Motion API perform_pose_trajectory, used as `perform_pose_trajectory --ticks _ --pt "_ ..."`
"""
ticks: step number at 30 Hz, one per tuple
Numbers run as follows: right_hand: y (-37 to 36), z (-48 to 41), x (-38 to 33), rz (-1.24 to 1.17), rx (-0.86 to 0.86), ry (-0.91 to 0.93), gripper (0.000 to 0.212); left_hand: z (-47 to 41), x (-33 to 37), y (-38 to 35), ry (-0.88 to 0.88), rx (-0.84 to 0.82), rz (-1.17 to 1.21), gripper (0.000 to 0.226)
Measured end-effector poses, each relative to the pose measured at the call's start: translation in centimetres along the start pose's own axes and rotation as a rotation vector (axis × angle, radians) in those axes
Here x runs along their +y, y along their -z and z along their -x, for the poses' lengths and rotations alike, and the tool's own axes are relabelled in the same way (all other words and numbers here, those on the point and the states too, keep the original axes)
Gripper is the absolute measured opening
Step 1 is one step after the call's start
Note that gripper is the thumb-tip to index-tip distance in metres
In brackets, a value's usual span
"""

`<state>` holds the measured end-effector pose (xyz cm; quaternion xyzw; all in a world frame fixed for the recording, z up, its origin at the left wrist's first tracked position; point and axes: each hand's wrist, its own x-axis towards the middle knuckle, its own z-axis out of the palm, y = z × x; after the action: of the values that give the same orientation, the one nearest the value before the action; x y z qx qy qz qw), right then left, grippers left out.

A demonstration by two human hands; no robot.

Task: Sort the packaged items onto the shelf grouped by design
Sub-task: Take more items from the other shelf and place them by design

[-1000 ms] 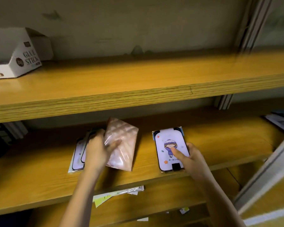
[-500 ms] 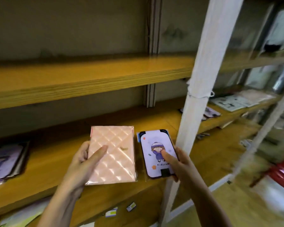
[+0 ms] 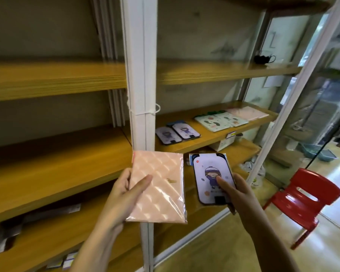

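Observation:
My left hand (image 3: 124,195) holds a pink quilted packaged item (image 3: 161,185) flat in front of me, thumb on top. My right hand (image 3: 238,191) grips a purple cartoon-figure packaged item (image 3: 208,171), thumb on its face. Both items are held in the air in front of the white post (image 3: 139,75). On the right bay's wooden shelf (image 3: 214,137) lie two matching purple cartoon items (image 3: 177,132), several pale green patterned packs (image 3: 220,120) and a pink pack (image 3: 247,112) farther right.
Wooden shelves (image 3: 47,165) of the left bay sit behind my left hand; small packs lie on the lowest level (image 3: 0,240). A red plastic chair (image 3: 304,199) stands on the floor at right. A black mask (image 3: 263,59) rests on the upper right shelf.
My view has swung right from the left bay to the right bay. Both hands lifted their items off the shelf and carried them rightward past the white post.

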<state>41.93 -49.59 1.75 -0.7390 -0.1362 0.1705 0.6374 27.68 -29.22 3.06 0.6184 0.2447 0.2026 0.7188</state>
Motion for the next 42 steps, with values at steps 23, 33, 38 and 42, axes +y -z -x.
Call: perform_pose_trajectory --ticks 23,33,38,42 --pt "4.7 -25.4 -0.7 0.064 -0.133 -0.018 0.024 -20.4 1.6 -13.6 -0.057 0.29 0.134 0.063" --pt "0.0 -34.2 -1.3 0.373 -0.439 0.033 0.036 -24.3 0.8 -14.0 -0.018 0.495 0.066 0.084" --pt "3.5 -36.0 -2.1 0.668 -0.407 0.235 0.046 -25.8 0.9 -17.1 -0.011 0.555 0.093 0.082" --pt "9.9 -39.3 -2.7 0.804 -0.372 0.36 0.043 -28.4 0.6 -21.0 -0.029 0.493 0.059 0.053"
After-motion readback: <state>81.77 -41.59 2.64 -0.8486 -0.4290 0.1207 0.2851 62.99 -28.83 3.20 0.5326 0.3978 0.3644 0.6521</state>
